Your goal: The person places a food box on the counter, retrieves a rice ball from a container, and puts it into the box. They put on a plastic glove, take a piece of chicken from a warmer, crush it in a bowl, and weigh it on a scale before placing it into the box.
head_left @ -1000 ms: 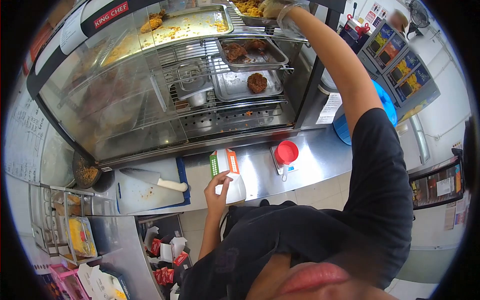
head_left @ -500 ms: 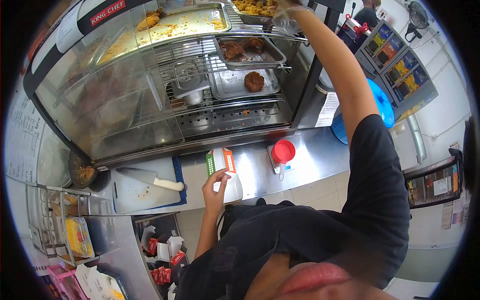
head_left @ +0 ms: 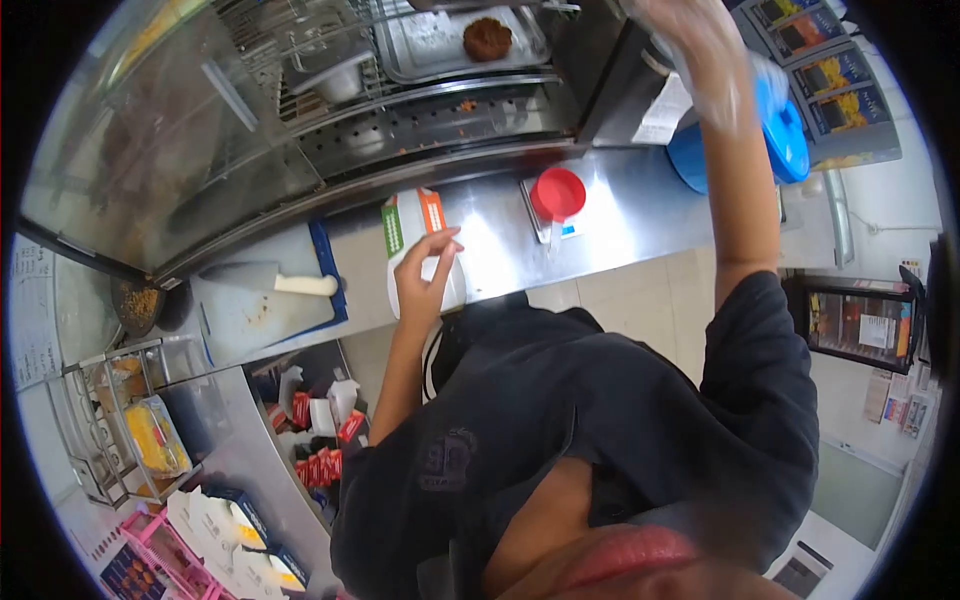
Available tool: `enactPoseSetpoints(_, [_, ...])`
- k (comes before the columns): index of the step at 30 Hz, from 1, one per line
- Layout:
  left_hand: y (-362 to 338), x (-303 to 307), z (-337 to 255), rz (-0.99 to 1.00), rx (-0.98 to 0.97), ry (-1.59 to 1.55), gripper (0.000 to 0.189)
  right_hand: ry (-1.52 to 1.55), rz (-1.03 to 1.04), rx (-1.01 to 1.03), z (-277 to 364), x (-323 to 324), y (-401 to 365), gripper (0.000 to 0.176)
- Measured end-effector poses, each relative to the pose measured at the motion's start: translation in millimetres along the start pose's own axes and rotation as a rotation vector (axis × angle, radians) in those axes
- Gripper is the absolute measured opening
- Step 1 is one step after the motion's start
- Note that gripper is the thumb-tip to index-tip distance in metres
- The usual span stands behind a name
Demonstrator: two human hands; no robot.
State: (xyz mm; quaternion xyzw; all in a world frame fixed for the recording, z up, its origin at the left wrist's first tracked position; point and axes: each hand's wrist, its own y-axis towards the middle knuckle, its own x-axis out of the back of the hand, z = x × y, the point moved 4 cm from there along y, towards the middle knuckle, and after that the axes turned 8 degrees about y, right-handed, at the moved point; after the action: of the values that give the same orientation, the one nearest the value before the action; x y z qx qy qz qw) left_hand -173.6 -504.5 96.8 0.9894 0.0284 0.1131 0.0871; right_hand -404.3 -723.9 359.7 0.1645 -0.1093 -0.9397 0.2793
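The left hand (head_left: 424,278) grips a small paper carton (head_left: 412,222) that stands at the near edge of the steel counter (head_left: 630,215), just below the glass-fronted food warmer (head_left: 200,130). The carton is mostly white, with its top open and two flaps standing up: a green one on the left and an orange one on the right, each printed with small white marks. The fingers (head_left: 440,243) are closed on the carton's white front, the thumb on one side and the others fanned over the face, with the forefinger reaching up towards the orange flap. The right hand (head_left: 700,40) is raised high beside the warmer's dark corner post. It is blurred and seems to be covered in a clear plastic glove, so I cannot tell whether its fingers are apart or together. To the left of the carton, a white chopping board (head_left: 250,318) carries a broad knife (head_left: 268,280) with a pale handle. To its right, well apart from it, a red round lid or cup (head_left: 558,193) rests on a small scale. Inside the warmer, one dark fried piece (head_left: 487,38) lies on a metal tray (head_left: 430,45). A blue tub (head_left: 785,125) stands at the far right end of the counter.
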Motion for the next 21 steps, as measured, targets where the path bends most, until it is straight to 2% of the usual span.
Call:
enactPoseSetpoints(1, [2, -4, 0, 0.016, -0.012, 0.024, 0.019, -0.564, -0.034, 0.086, 5, -34, -42, 0.035])
enactPoseSetpoints(3, [4, -15, -3, 0.032, -0.022, 0.039, 0.02, -0.754, -0.116, -0.049, -18, -26, -91, 0.04])
enactPoseSetpoints(4, [5, -20, -6, 0.037, -0.02, 0.039, 0.02, -0.368, -0.173, -0.244, -53, -3, -121, 0.046])
enactPoseSetpoints(6, [5, -31, -16, 0.045, -0.014, 0.073, 0.019, -0.125, -0.265, -0.572, -85, 5, -156, 0.037])
enactPoseSetpoints(8, [4, -44, -20, 0.051, 0.018, 0.077, 0.019, -0.003, -0.26, -0.522, -145, 42, -185, 0.029])
enactPoseSetpoints(10, [1, -57, -26, 0.068, 0.034, 0.089, 0.018, -0.144, -0.256, -0.612, -189, 70, -206, 0.026])
enactPoseSetpoints(15, [-2, -80, -41, 0.102, 0.043, 0.128, 0.018, -0.334, -0.218, -0.584, -248, 98, -216, 0.027])
enactPoseSetpoints(19, [-8, -86, -44, 0.087, 0.081, 0.152, 0.019, -0.419, -0.117, -0.559, -268, 105, -214, 0.028])
enactPoseSetpoints(21, [-12, -85, -45, 0.074, 0.087, 0.166, 0.019, -0.518, -0.147, -0.585, -262, 101, -214, 0.028])
